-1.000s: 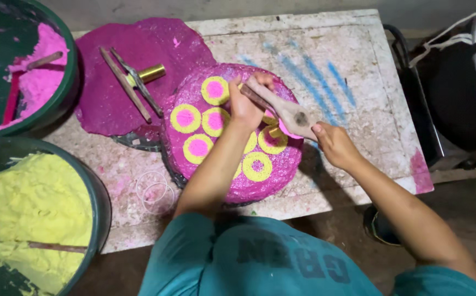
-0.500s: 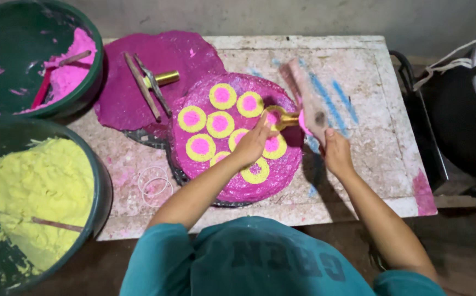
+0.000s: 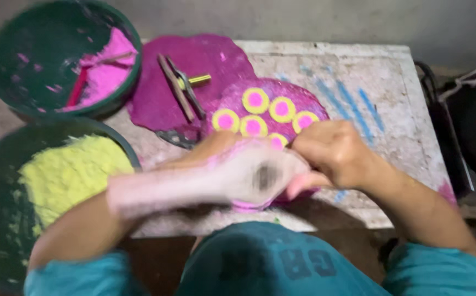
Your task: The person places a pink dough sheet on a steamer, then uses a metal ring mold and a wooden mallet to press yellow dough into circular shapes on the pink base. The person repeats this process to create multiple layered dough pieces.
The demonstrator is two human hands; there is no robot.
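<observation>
Overhead, both hands met above the near edge of the round magenta powder disc [image 3: 298,93] on the stained pale stone worktop [image 3: 391,77]. Left hand [image 3: 249,172] was motion-blurred, dusted pink, with a dark spot on its back; whether its grip was closed on anything could not be told. Right hand [image 3: 334,151] had fingers curled inward against the left, grip looking closed, but no held object showed, so I could not tell what, if anything, it gripped.

Disc carried yellow rings with pink centres [image 3: 255,100], four clear and a fifth part-hidden by the hands. Hands covered the disc's near half, probably because the pattern there lay closest to the body.

Behind, a flat magenta sheet [image 3: 194,60] bore a metal-and-wood tool with a yellow handle [image 3: 183,87], lying within reach of the disc.

At left, a dark green tub of pink powder [image 3: 106,66] with a red stick, and nearer, a dark green tub of yellow powder [image 3: 68,175], both just beside the worktop, likely for easy scooping.
</observation>
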